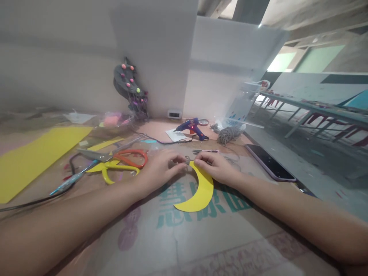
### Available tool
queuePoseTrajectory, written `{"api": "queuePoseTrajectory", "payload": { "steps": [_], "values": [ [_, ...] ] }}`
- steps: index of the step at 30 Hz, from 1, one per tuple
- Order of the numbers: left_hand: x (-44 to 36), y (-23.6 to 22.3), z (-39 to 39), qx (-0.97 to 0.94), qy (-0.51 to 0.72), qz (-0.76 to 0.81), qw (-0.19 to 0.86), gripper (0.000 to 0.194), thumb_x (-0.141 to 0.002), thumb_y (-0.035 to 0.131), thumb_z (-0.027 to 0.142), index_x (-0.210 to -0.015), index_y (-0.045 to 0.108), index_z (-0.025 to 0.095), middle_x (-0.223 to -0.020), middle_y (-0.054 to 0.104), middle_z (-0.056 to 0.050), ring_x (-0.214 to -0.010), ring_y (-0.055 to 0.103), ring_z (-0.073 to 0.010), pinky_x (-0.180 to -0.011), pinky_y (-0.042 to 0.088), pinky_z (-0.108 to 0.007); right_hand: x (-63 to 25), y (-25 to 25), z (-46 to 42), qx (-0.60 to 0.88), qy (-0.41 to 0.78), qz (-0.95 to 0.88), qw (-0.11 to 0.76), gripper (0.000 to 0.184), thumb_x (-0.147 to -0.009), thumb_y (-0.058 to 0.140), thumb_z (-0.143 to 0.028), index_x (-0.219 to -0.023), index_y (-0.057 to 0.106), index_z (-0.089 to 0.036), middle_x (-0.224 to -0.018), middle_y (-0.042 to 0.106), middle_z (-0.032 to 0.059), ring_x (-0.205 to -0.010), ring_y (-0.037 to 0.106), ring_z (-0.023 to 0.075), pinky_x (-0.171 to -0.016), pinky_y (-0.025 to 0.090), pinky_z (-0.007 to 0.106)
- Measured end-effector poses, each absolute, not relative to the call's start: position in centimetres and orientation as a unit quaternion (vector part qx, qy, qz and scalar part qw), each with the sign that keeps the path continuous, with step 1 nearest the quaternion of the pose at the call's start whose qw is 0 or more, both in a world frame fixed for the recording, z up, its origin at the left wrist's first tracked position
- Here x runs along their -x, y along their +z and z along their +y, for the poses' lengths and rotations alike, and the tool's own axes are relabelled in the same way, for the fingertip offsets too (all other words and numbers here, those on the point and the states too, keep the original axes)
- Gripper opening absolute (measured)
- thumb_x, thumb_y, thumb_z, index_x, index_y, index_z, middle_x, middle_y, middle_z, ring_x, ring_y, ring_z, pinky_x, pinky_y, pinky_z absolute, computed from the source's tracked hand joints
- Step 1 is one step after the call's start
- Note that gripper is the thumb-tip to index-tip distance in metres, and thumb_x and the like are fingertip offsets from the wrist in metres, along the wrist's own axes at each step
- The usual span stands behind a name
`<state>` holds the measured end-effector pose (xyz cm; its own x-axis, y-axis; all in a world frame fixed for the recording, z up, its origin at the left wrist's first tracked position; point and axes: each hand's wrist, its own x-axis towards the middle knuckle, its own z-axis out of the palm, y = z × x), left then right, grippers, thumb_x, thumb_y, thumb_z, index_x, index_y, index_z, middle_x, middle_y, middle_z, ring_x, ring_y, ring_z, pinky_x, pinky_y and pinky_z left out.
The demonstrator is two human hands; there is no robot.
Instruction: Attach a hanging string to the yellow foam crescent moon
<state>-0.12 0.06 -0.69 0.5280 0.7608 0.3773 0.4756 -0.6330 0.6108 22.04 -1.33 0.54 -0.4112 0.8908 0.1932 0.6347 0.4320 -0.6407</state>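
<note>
A yellow crescent moon cut-out (204,193), of paper or thin foam, lies curved between my hands at the middle of the table. Thumb and fingers of my right hand (215,165) pinch its upper tip. My left hand (166,166) is closed at the same tip, its fingertips pinching a small loop of grey yarn (188,157). Exactly how the yarn meets the crescent is too small to tell. Left of my left hand lie orange-handled scissors (130,158) and a yellow-handled pair (107,175).
A blue glue gun (193,127) with a lit red light stands behind my hands, near a grey yarn ball (229,134). At right lies a phone (270,163). Small scissors (207,151), a yellow sheet (37,157) and a decorated grey crescent (126,80) are also around.
</note>
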Motion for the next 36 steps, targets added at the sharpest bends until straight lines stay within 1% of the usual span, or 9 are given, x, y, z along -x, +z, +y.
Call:
{"api": "queuePoseTrajectory", "payload": {
  "steps": [5,11,14,16,18,21,23,31,36],
  "values": [
    [0.2,-0.79,0.13,-0.85,0.323,0.355,0.216,0.02,-0.09,0.059,0.039,-0.094,0.069,0.022,-0.096,0.071,-0.002,-0.092,0.062,-0.0194,-0.082,0.044,-0.032,-22.11,0.4,-1.39,0.455,0.218,-0.823,0.263,0.026,-0.093,0.046,-0.035,-0.085,0.063,-0.017,-0.08,0.066,0.0034,-0.074,0.058,0.0163,-0.066,0.043,0.026],
    [0.28,-0.78,0.04,-0.863,0.316,0.337,0.205,0.017,-0.09,0.059,0.035,-0.092,0.07,0.023,-0.096,0.071,-0.001,-0.093,0.061,-0.019,-0.082,0.043,-0.031,-21.97,0.6,-1.49,0.457,0.233,-0.82,0.253,0.024,-0.092,0.048,-0.034,-0.091,0.065,-0.018,-0.088,0.068,0.0049,-0.08,0.061,0.0182,-0.07,0.047,0.028],
    [0.24,-0.73,0.03,-0.871,0.309,0.329,0.195,0.016,-0.091,0.058,0.034,-0.091,0.07,0.023,-0.094,0.071,0.0,-0.092,0.062,-0.0188,-0.082,0.043,-0.031,-22.04,0.31,-1.5,0.449,0.248,-0.807,0.294,0.024,-0.091,0.051,-0.033,-0.106,0.062,-0.018,-0.088,0.067,0.0052,-0.078,0.061,0.018,-0.068,0.048,0.028],
    [0.19,-0.74,0.07,-0.875,0.308,0.323,0.188,0.017,-0.091,0.057,0.034,-0.091,0.069,0.023,-0.094,0.071,-0.001,-0.092,0.062,-0.0188,-0.082,0.043,-0.031,-22.13,0.08,-1.53,0.437,0.245,-0.802,0.326,0.032,-0.091,0.053,-0.032,-0.119,0.057,-0.018,-0.087,0.067,0.0043,-0.077,0.061,0.0173,-0.068,0.049,0.029],
    [0.17,-0.76,0.09,-0.879,0.307,0.316,0.183,0.016,-0.091,0.058,0.033,-0.092,0.069,0.022,-0.094,0.072,-0.001,-0.092,0.062,-0.0188,-0.083,0.043,-0.031,-22.19,-0.04,-1.56,0.417,0.224,-0.816,0.331,0.036,-0.092,0.052,-0.029,-0.126,0.056,-0.02,-0.09,0.068,0.0039,-0.08,0.063,0.0169,-0.072,0.051,0.029],
    [0.18,-0.76,0.06,-0.884,0.304,0.307,0.178,0.014,-0.091,0.058,0.03,-0.092,0.069,0.021,-0.092,0.072,-0.001,-0.09,0.062,-0.0183,-0.083,0.043,-0.032,-22.18,0.0,-1.57,0.39,0.185,-0.85,0.302,0.031,-0.093,0.049,-0.024,-0.12,0.064,-0.022,-0.102,0.072,0.0047,-0.091,0.066,0.0178,-0.08,0.051,0.03],
    [0.18,-0.72,-0.01,-0.886,0.302,0.304,0.178,0.014,-0.091,0.058,0.03,-0.092,0.069,0.02,-0.091,0.071,-0.001,-0.089,0.062,-0.0178,-0.083,0.043,-0.031,-22.15,0.07,-1.53,0.39,0.172,-0.857,0.289,0.028,-0.094,0.048,-0.024,-0.112,0.069,-0.021,-0.105,0.073,0.0049,-0.094,0.067,0.0183,-0.082,0.052,0.029],
    [0.22,-0.64,-0.09,-0.882,0.291,0.308,0.206,0.018,-0.092,0.056,0.035,-0.093,0.068,0.021,-0.091,0.07,0.0,-0.089,0.062,-0.0168,-0.082,0.043,-0.03,-22.02,0.21,-1.42,0.392,0.178,-0.855,0.288,0.02,-0.093,0.052,-0.024,-0.098,0.071,-0.019,-0.093,0.075,0.0041,-0.084,0.068,0.0164,-0.075,0.052,0.026],
    [0.39,-0.61,0.0,-0.885,0.279,0.295,0.228,0.018,-0.092,0.054,0.031,-0.094,0.068,0.02,-0.092,0.069,0.0,-0.088,0.061,-0.0153,-0.08,0.043,-0.027,-21.99,0.25,-1.44,0.389,0.169,-0.856,0.294,0.018,-0.093,0.053,-0.025,-0.091,0.07,-0.018,-0.085,0.073,0.0032,-0.076,0.065,0.0145,-0.07,0.049,0.024]
  ]
}}
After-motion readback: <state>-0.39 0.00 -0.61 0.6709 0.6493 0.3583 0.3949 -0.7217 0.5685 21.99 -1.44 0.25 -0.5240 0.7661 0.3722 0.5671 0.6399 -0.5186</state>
